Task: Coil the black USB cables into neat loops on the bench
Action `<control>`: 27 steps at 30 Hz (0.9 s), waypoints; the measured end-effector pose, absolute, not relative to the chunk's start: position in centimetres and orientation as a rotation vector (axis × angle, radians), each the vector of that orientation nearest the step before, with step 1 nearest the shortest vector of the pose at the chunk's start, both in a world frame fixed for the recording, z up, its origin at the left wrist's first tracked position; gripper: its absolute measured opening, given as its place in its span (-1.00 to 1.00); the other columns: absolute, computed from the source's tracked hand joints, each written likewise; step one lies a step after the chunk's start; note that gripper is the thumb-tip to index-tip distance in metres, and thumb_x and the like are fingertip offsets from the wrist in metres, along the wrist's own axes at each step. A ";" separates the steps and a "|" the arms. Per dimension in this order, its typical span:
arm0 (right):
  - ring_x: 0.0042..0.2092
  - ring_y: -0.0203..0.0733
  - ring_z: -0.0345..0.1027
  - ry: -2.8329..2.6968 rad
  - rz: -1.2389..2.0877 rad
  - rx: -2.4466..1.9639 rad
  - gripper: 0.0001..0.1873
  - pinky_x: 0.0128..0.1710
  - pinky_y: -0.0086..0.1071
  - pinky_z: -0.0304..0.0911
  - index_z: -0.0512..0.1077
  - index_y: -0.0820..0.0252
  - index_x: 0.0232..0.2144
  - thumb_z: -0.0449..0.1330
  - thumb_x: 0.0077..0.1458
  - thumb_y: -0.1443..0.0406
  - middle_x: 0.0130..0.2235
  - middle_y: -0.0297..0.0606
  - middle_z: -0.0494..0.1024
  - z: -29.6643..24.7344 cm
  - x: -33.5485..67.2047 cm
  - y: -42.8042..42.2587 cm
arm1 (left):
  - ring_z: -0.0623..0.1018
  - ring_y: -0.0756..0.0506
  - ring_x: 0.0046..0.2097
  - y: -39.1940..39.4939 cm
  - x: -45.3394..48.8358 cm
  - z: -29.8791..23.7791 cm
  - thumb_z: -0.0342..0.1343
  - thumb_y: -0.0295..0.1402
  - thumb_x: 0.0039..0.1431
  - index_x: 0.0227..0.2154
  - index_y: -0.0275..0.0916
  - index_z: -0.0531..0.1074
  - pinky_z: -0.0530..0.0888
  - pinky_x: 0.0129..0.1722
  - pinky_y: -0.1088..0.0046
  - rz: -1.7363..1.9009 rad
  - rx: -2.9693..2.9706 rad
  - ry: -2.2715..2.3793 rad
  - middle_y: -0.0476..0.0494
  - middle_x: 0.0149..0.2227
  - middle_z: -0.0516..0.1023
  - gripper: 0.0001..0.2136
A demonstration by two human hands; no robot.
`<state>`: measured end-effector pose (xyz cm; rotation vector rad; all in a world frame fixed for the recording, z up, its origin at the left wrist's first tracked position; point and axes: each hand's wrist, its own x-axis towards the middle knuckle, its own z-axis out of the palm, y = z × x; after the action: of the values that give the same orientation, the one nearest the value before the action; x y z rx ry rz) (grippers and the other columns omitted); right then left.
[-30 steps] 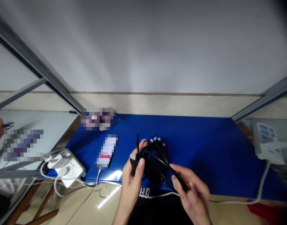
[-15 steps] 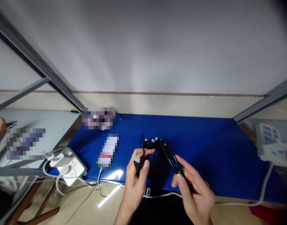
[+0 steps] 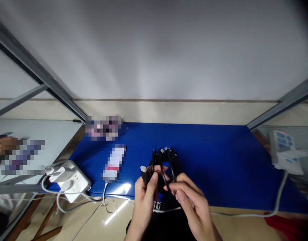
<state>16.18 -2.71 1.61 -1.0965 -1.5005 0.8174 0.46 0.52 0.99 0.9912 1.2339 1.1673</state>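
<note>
Black cable (image 3: pixel 164 176) runs in loops between my two hands, over the front of a blue table (image 3: pixel 214 160). My left hand (image 3: pixel 146 194) is closed on it, and a black plug with a silver tip (image 3: pixel 143 172) sticks up beside the thumb. My right hand (image 3: pixel 191 204) pinches the cable's loops between thumb and fingers, close to the left hand. Just beyond the hands lies a dark bunch of more black cables with silver plug ends (image 3: pixel 166 149), partly hidden by the loops.
A blurred-out phone (image 3: pixel 115 164) on a white cord lies left of my hands. White power strips stand at the left (image 3: pixel 74 180) and right (image 3: pixel 286 150). Metal frame bars (image 3: pixel 60 97) flank the table. Another person's hand (image 3: pixel 5 147) is over the neighbouring table.
My right hand has moved left, towards my left hand, bringing the stretched cable into loops between them. The plug in my left hand now stands more upright. The other person's hand has shifted.
</note>
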 end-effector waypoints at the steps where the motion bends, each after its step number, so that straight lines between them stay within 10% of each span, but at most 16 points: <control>1: -0.24 -0.18 0.58 -1.463 0.766 -1.122 -0.67 -0.28 -0.41 0.51 0.64 0.05 0.01 0.07 0.50 0.33 -0.20 -0.21 0.60 1.4 16.3 -2.7 | 0.27 0.06 -0.57 0.6 0.4 1.4 0.15 -0.01 0.43 -0.04 -0.28 0.64 0.27 -0.56 0.50 1.196 0.986 1.229 -0.16 -0.26 0.66 -0.59; 11: 0.02 0.09 0.51 -1.577 -0.049 -1.335 -0.39 0.03 0.00 0.39 0.43 -0.01 0.37 0.29 0.32 0.38 0.10 -0.08 0.64 -1.3 21.1 -1.1 | 0.32 0.00 -0.53 1.9 -3.0 2.2 0.19 0.02 0.38 -0.24 -0.26 0.60 0.27 -0.53 0.48 1.418 0.907 1.444 -0.05 -0.48 0.52 -0.61; 20: -0.52 -0.32 0.39 -1.057 0.572 -1.282 -0.44 -0.41 -0.32 0.45 0.20 0.05 0.48 0.10 0.53 0.22 -0.06 -0.15 0.71 -5.9 20.6 -0.6 | 0.19 0.00 -0.63 3.1 -5.4 -1.4 0.14 0.24 0.32 -0.65 -0.11 0.18 0.14 -0.60 0.43 1.168 0.958 1.665 0.06 -0.71 0.17 -0.37; 27: -0.43 -0.18 0.46 -0.841 0.732 -1.352 -0.58 -0.36 -0.30 0.40 0.60 0.22 -0.20 0.26 0.40 -0.03 -0.41 -0.26 0.63 -9.3 19.9 -0.6 | 0.10 -0.01 -0.58 2.5 -3.7 -4.6 -0.06 0.24 0.29 -0.57 -0.13 0.27 0.09 -0.57 0.44 1.274 0.959 1.543 0.09 -0.63 0.10 -0.44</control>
<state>19.90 -0.55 -9.33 -1.3525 -0.8407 0.7315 -3.72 2.52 -4.61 0.9595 1.5426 1.2744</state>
